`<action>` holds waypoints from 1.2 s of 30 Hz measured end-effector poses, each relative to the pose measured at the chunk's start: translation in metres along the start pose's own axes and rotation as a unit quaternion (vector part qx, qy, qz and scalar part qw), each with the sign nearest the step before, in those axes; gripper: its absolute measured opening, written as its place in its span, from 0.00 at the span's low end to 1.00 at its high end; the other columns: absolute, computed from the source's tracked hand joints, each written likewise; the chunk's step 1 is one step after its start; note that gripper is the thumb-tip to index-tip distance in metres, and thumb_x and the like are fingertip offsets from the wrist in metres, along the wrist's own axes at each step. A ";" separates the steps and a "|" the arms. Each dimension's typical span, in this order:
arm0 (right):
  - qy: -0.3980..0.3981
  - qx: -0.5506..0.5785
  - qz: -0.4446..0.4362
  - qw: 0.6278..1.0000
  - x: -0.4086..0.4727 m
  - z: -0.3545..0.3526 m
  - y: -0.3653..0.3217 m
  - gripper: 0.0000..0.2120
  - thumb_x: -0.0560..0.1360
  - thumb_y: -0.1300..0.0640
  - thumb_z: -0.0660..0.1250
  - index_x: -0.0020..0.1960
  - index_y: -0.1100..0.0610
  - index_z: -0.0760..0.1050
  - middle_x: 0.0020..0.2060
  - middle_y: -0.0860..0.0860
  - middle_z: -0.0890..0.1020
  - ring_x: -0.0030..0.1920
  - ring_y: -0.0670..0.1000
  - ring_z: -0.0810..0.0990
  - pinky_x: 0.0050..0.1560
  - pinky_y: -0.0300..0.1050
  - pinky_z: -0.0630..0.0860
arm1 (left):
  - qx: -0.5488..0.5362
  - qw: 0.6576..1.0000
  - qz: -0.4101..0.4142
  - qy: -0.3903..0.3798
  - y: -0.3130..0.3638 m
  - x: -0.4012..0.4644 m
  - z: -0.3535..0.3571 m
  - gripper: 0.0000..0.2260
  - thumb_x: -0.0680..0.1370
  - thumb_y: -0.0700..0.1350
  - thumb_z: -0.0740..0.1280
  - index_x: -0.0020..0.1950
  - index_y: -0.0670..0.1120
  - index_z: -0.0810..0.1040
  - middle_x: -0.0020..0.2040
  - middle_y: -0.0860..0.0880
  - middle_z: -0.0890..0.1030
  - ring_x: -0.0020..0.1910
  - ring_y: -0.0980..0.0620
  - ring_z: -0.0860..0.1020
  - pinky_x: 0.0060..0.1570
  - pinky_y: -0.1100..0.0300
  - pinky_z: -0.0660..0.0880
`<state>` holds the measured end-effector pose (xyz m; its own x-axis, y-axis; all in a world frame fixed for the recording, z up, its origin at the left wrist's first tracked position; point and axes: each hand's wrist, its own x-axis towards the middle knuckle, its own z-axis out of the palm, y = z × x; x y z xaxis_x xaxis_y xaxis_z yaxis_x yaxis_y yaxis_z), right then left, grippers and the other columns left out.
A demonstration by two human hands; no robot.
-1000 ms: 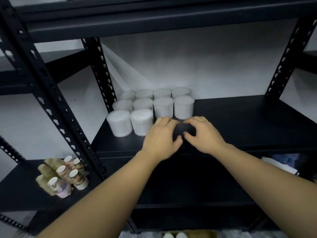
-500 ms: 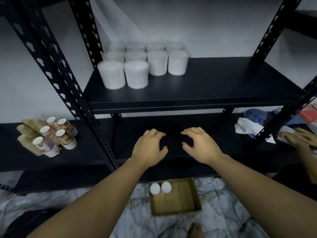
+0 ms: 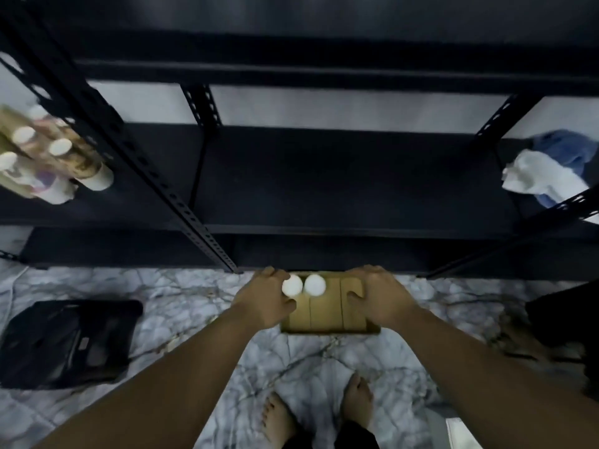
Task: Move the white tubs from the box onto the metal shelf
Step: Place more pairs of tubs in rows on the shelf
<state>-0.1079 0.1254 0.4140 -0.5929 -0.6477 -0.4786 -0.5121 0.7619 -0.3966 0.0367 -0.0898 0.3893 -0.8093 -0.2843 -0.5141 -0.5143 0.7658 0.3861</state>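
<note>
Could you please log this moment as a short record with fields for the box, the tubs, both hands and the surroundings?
box: open brown cardboard box on the marble-patterned floor, in front of the black metal shelf
tubs in box: two white round tubs, side by side at its far left
left hand: at the left tub, fingers curved beside it; grip unclear
right hand: over the box's right side, fingers curled, holding nothing visible
shelf level ahead: bare where visible
nearby: black bag on floor, left

black bag (image 3: pixel 66 343) on marble floor (image 3: pixel 181 290); bottles (image 3: pixel 48 160) left, cloths (image 3: pixel 547 173) right
</note>
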 end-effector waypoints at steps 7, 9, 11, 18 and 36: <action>-0.064 -0.020 0.006 0.998 0.093 0.136 0.078 0.29 0.78 0.46 0.67 0.77 0.49 0.67 0.73 0.52 0.72 0.68 0.55 0.74 0.63 0.46 0.73 | -0.013 0.997 -0.055 -0.058 -0.058 0.085 0.139 0.27 0.77 0.55 0.70 0.73 0.47 0.70 0.66 0.44 0.72 0.68 0.41 0.71 0.64 0.51 0.73; -0.077 -0.023 0.008 0.997 0.122 0.177 0.100 0.29 0.78 0.46 0.67 0.77 0.50 0.66 0.72 0.52 0.72 0.69 0.56 0.72 0.64 0.49 0.74 | 0.001 0.995 -0.062 -0.074 -0.075 0.108 0.176 0.25 0.79 0.52 0.69 0.73 0.44 0.70 0.67 0.43 0.72 0.69 0.41 0.69 0.64 0.53 0.70; -0.082 -0.030 0.009 0.996 0.151 0.213 0.118 0.29 0.78 0.45 0.67 0.77 0.50 0.67 0.71 0.53 0.73 0.70 0.56 0.70 0.65 0.50 0.73 | 0.028 0.995 -0.056 -0.081 -0.090 0.130 0.208 0.22 0.81 0.48 0.65 0.74 0.42 0.69 0.69 0.42 0.72 0.70 0.41 0.68 0.65 0.53 0.67; -0.090 -0.045 0.013 0.995 0.249 0.324 0.174 0.34 0.77 0.45 0.68 0.79 0.50 0.63 0.74 0.54 0.69 0.73 0.57 0.67 0.68 0.53 0.71 | 0.059 0.995 -0.046 -0.059 -0.144 0.226 0.292 0.23 0.78 0.48 0.67 0.72 0.43 0.71 0.64 0.42 0.74 0.64 0.42 0.73 0.61 0.50 0.74; 0.084 -0.036 -0.040 0.995 0.331 0.442 0.225 0.28 0.74 0.43 0.73 0.68 0.52 0.69 0.73 0.58 0.67 0.69 0.62 0.68 0.60 0.58 0.78 | 0.216 0.973 0.012 0.075 -0.192 0.333 0.418 0.37 0.78 0.62 0.64 0.81 0.48 0.53 0.82 0.34 0.47 0.81 0.35 0.51 0.76 0.34 0.50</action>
<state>-0.1447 0.0862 -0.1800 -0.6405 -0.7034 -0.3082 -0.6016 0.7090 -0.3680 -0.0154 -0.0900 -0.1759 -0.8681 -0.3200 -0.3796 -0.3541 0.9350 0.0215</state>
